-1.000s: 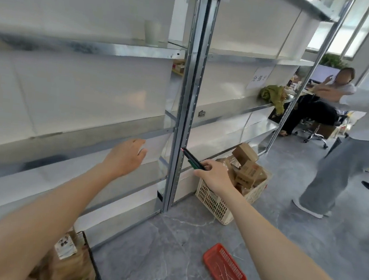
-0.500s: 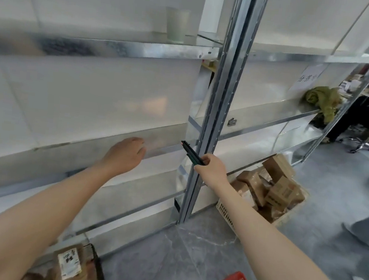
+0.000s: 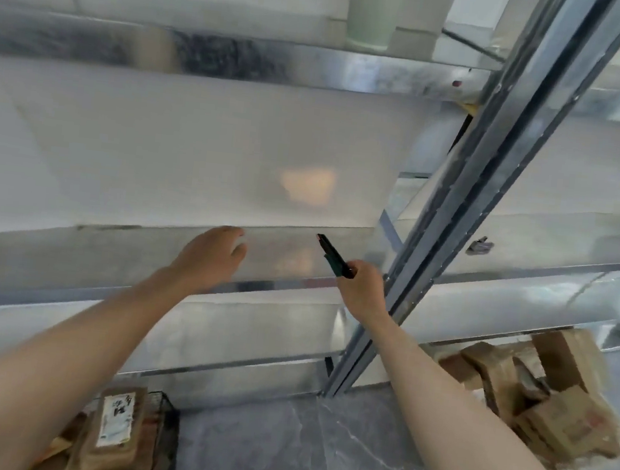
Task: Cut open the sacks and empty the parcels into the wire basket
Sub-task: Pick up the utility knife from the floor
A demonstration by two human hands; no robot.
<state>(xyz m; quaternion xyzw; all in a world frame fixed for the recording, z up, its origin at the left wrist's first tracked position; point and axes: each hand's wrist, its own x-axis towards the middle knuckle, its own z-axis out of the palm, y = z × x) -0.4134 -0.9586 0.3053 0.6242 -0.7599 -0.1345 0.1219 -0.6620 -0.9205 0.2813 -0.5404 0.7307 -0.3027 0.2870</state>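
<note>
shiny steel shelf (image 3: pixel 282 262); right hand (image 3: pixel 361 292) grips slim dark cutter (image 3: pixel 333 256).

Galvanized metal shelving (image 3: pixel 243 55) w/ slanted upright post (image 3: pixel 498 178), white wall panels (image 3: pixel 194 153) behind, grey marbled floor (image 3: pixel 296 455); soft glare on panels.

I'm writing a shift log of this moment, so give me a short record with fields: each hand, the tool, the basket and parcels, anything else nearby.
left hand: empty, fingers relaxed, stretched toward the metal shelf
right hand: holds the dark cutter, tip pointing up and left
wire basket: on the floor at bottom left
labelled parcel: brown, in the basket
cardboard boxes: piled at lower right, right of the upright post
cup: on the upper shelf
sacks: none in view
</note>
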